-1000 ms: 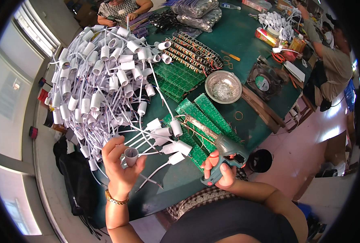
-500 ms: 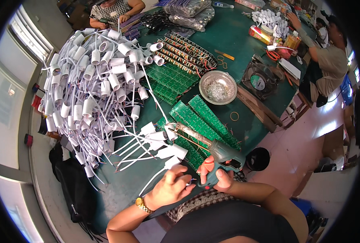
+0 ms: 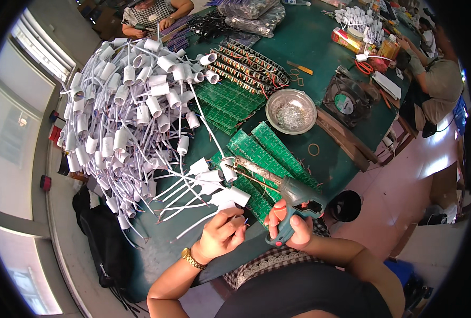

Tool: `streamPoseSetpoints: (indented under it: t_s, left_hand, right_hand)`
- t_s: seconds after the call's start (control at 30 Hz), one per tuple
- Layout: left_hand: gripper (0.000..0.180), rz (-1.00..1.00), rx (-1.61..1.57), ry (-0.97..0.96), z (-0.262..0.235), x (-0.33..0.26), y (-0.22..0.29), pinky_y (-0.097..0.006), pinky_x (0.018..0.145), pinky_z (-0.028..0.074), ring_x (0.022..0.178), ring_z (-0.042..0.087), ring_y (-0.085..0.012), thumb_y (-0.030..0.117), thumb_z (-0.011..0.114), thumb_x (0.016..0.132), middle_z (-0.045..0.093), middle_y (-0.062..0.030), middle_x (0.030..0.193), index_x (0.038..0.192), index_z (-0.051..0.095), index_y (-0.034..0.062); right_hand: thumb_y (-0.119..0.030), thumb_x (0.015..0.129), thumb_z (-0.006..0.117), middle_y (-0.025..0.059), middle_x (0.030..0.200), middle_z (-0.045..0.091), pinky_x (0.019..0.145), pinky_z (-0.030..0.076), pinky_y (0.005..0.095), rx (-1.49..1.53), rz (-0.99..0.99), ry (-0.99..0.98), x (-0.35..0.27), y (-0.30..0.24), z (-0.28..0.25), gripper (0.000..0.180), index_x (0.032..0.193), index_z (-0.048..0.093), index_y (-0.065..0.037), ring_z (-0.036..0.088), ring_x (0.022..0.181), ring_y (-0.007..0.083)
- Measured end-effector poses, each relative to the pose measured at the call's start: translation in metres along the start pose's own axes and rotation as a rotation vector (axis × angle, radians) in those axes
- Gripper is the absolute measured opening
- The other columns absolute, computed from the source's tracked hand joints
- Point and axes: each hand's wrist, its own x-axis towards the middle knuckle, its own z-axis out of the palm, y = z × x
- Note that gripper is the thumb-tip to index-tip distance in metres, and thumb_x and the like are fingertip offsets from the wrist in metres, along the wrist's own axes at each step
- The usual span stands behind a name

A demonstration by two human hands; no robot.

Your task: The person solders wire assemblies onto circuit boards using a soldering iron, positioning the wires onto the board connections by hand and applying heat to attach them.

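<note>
Green-topped workbench (image 3: 320, 37), crowded w/ parts, is seen from above; other people are seated at the far edge and far right.

At the near edge, a white lamp socket w/ lead wires (image 3: 233, 199) is pinched in the left hand (image 3: 220, 233), fingers closed on the wire ends just below the socket body. One sec ago this hand was raised further left, holding a socket up by the pile; half a sec ago it had been brought across toward the tool. Now it is settled low, next to the right hand, so the wire ends have been brought close to the tool, though not to its tip. Judged: positioning is nearly done, joining not yet begun.

A teal pistol-grip soldering gun (image 3: 294, 204) is gripped by the right hand (image 3: 288, 233), fist closed round the handle, a finger at the orange trigger. Its long tip is pointed far-left over the green circuit boards (image 3: 267, 151). Gun has stayed about where it was throughout.

Further left, a big heap of white sockets (image 3: 124, 106) w/ trailing wires is piled. Beyond the boards, a metal bowl (image 3: 291, 111) is set mid-bench, a small fan (image 3: 344, 100) to its right, and rows of striped component strips (image 3: 251, 63) lie further off.
</note>
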Motion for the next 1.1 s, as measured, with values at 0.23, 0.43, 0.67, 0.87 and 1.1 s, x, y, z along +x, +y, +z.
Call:
streamPoseSetpoints:
  t_s: [0.23,0.43,0.67,0.87,1.1]
  left_hand:
    - [0.017,-0.088,0.065,0.121,-0.004,0.007,0.003,-0.031,0.057,0.048,0.069,0.058,-0.0218,-0.001,0.071,0.074,0.055,-0.0086,0.088,0.087,0.063,0.0046]
    - [0.011,-0.104,-0.017,0.151,0.005,0.000,0.021,-0.024,0.047,0.043,0.055,0.053,-0.0111,0.000,0.072,0.076,0.050,-0.0108,0.098,0.082,0.065,0.0042]
    - [0.019,-0.150,-0.038,-0.007,0.012,-0.003,0.019,-0.028,0.052,0.046,0.062,0.057,-0.0161,0.002,0.075,0.066,0.059,-0.0047,0.090,0.082,0.067,0.0087]
    - [0.023,0.036,0.354,-0.098,0.008,0.017,0.019,-0.033,0.063,0.040,0.074,0.054,-0.0195,0.007,0.074,0.059,0.056,-0.0063,0.097,0.081,0.068,0.0124]
    - [0.021,-0.119,0.344,0.054,0.027,0.018,0.010,-0.046,0.087,0.031,0.092,0.048,-0.0239,0.009,0.074,0.061,0.054,-0.0027,0.102,0.079,0.064,0.0122]
  right_hand:
    - [-0.038,0.092,0.054,0.0117,0.087,0.057,0.079,0.044,0.0382,0.033,0.040,0.064,-0.013,-0.022,0.002,0.044,0.121,0.046,-0.007,0.058,0.064,0.0180]
    - [-0.036,0.090,0.058,0.0114,0.089,0.059,0.078,0.046,0.0384,0.054,0.115,0.128,-0.024,-0.025,-0.012,0.042,0.120,0.048,-0.009,0.061,0.069,0.0200]
    - [-0.040,0.088,0.062,0.0096,0.093,0.057,0.081,0.046,0.0413,-0.016,0.223,0.010,-0.034,-0.019,-0.022,0.045,0.122,0.048,-0.014,0.061,0.074,0.0215]
    - [-0.037,0.090,0.058,0.0094,0.092,0.056,0.080,0.045,0.0398,-0.241,0.101,-0.122,-0.031,-0.022,-0.025,0.044,0.123,0.044,-0.013,0.060,0.067,0.0197]
    - [-0.029,0.090,0.057,0.0134,0.093,0.057,0.071,0.047,0.0387,-0.321,-0.050,-0.053,-0.032,-0.031,-0.024,0.045,0.124,0.043,-0.004,0.060,0.065,0.0205]
